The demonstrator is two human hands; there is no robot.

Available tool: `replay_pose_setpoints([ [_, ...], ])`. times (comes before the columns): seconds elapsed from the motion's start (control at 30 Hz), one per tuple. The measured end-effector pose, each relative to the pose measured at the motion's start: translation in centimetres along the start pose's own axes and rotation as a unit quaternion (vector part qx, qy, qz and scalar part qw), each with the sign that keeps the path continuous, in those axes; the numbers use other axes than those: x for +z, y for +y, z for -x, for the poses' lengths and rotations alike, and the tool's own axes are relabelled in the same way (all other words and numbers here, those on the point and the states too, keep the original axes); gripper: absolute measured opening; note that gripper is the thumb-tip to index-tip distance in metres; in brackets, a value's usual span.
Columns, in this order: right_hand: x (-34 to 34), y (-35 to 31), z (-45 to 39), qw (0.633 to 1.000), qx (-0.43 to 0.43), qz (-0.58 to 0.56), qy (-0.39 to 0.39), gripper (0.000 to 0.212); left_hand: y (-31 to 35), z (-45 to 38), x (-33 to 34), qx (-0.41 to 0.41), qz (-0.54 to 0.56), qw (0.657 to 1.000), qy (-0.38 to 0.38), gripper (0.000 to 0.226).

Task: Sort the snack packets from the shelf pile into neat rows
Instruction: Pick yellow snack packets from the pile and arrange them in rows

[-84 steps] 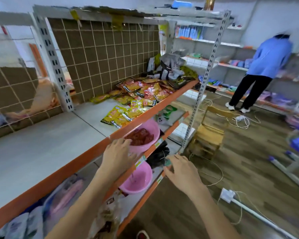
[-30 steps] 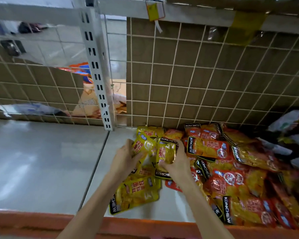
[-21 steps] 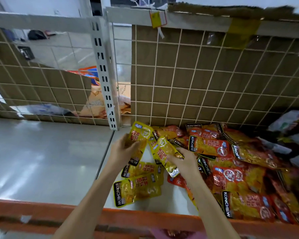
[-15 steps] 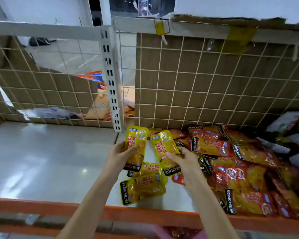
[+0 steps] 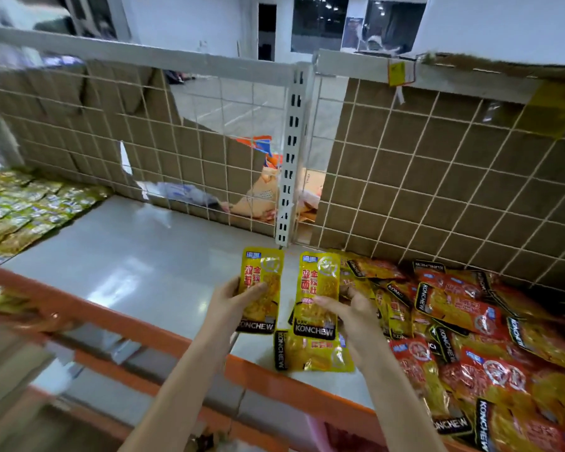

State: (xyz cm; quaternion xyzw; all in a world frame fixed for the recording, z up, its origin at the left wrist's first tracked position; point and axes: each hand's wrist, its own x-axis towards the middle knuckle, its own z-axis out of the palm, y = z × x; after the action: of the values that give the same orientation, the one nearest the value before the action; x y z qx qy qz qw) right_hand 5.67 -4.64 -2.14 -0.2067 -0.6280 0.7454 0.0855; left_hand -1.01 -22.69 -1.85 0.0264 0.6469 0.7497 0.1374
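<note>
Hands are raised over the front of the shelf (image 5: 137, 256), each holding one yellow packet upright with the "KONCHEW" band at the bottom. Left hand (image 5: 230, 305) grips the left packet (image 5: 261, 288) along its left edge, thumb across the front, fingers behind. Right hand (image 5: 353, 313) holds the right packet (image 5: 317, 291) at its right edge, thumb lying across the front; the other fingers are hidden behind the packet. The two packets stand side by side, close but not touching.

Below the right packet, a third yellow packet (image 5: 313, 353) lies flat on the shelf, turned sideways, near the orange front rail (image 5: 111, 321).

To the right, the pile (image 5: 470, 337) of red and yellow packets covers the shelf from the mesh back panel (image 5: 437, 177) to the front rail. The packets overlap at mixed angles.

At the far left of the shelf, green-yellow packets (image 5: 20, 207) lie in rows; that area is blurred and details cannot be read.

Between the rows and the pile, the grey shelf surface reflects overhead light. A white slotted upright (image 5: 291, 158) divides the back panel just behind the held packets. Brown cardboard backs the mesh, torn open left of the upright.
</note>
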Motion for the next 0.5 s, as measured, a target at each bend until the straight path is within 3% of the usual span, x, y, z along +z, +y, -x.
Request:
replay_pose_setpoints([
  [0.23, 4.0, -0.1, -1.9, 0.993, 0.007, 0.019, -0.119, 0.017, -0.1, 1.5, -4.1, 0.020, 0.012, 0.989, 0.146, 0.008],
  [0.5, 12.7, 3.0, -1.3, 0.950, 0.068, 0.034, -0.304, 0.010, -2.0, 9.0, -10.3, 0.017, 0.045, 0.940, 0.338, 0.007],
])
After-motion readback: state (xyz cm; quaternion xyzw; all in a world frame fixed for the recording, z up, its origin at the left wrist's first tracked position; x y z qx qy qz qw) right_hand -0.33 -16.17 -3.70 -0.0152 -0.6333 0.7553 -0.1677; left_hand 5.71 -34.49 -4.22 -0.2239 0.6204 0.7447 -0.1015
